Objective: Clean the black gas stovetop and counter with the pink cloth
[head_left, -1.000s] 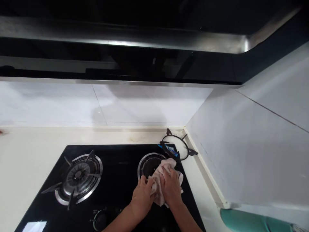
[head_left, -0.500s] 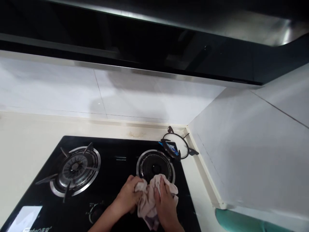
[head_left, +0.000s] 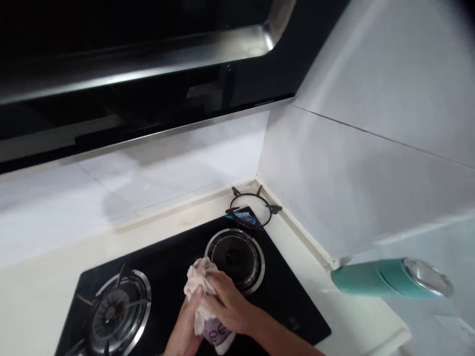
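A bunched pale cloth (head_left: 200,274) with a purple printed part is held between my two hands over the black gas stove (head_left: 174,252). My left hand (head_left: 187,321) closes on it from the left, thumb upward. From the right, my right hand (head_left: 228,304) wraps its fingers over the cloth. Just beyond them lies the right burner (head_left: 233,257), bare of its pan support. That loose black pan support (head_left: 269,207) sits at the stove's back right corner, partly over a blue label (head_left: 243,216).
The left burner (head_left: 115,311) has its prongs in place. A green bottle-like container (head_left: 371,278) with a silvery top stands on the right. The dark range hood (head_left: 148,99) hangs above, and tiled walls (head_left: 334,163) meet at the back corner.
My hands have gathered the cloth into a bunch and drawn it left, off the right burner's front edge. The view has turned right, showing more of the green container.
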`<action>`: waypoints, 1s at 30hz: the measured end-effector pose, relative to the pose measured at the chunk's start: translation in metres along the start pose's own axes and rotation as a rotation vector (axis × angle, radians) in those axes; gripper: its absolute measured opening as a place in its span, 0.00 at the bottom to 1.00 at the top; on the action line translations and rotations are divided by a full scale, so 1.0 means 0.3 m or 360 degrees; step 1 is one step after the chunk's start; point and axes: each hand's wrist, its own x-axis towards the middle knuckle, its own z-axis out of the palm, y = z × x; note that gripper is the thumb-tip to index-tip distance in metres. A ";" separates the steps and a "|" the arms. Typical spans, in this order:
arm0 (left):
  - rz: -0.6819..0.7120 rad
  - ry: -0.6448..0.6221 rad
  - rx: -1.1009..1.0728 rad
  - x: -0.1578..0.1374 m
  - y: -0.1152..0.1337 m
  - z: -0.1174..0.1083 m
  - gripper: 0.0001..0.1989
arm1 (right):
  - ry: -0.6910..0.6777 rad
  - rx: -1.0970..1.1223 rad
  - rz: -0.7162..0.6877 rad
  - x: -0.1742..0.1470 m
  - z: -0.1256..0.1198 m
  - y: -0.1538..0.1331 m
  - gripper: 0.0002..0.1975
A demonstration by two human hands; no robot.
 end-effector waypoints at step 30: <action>0.0741 0.0176 0.2858 0.304 0.091 0.069 0.23 | 0.0787 -0.1538 0.0331 -0.246 -0.340 0.379 0.11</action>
